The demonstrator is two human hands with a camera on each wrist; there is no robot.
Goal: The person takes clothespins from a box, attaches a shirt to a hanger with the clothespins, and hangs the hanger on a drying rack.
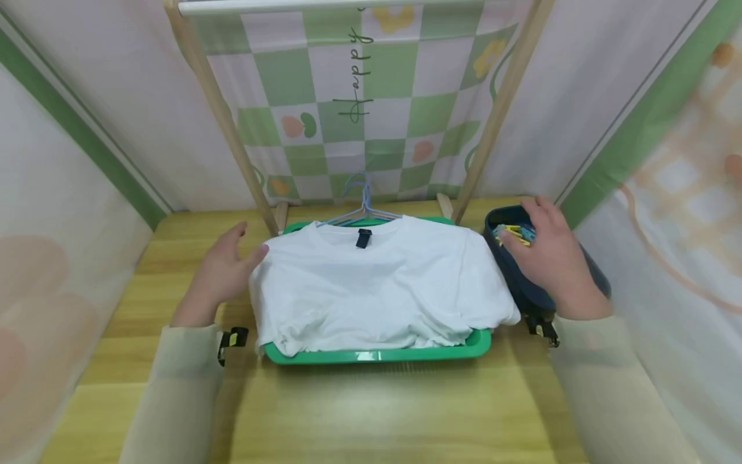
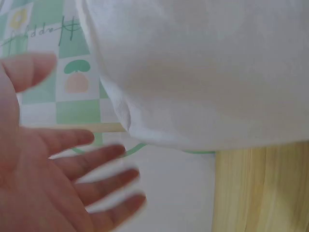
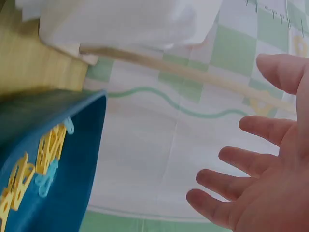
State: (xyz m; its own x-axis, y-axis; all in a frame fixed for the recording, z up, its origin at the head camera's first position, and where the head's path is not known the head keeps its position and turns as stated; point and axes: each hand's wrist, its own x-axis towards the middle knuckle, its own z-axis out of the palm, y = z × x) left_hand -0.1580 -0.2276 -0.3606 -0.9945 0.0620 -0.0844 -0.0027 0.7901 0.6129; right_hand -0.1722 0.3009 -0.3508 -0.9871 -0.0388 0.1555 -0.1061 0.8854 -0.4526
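Observation:
A white T-shirt (image 1: 371, 290) with a black neck label lies spread over a green basket (image 1: 377, 355). Blue hangers (image 1: 366, 207) stick out behind its collar. My left hand (image 1: 223, 274) is beside the shirt's left sleeve, its fingers spread and holding nothing; the left wrist view shows the hand (image 2: 63, 179) apart from the white cloth (image 2: 193, 77). Over at the right, my right hand (image 1: 551, 254) hovers above a dark blue box (image 1: 524, 283) of yellow and blue clothespins (image 1: 516, 233). The right wrist view shows that hand (image 3: 265, 169) with straight, empty fingers.
Behind the basket stands a wooden rack with slanted posts (image 1: 501, 109) and a white top bar (image 1: 324, 6). A green checked cloth (image 1: 348, 84) hangs behind it. Patterned curtains (image 1: 64, 258) flank the wooden tabletop (image 1: 359, 419) on both sides.

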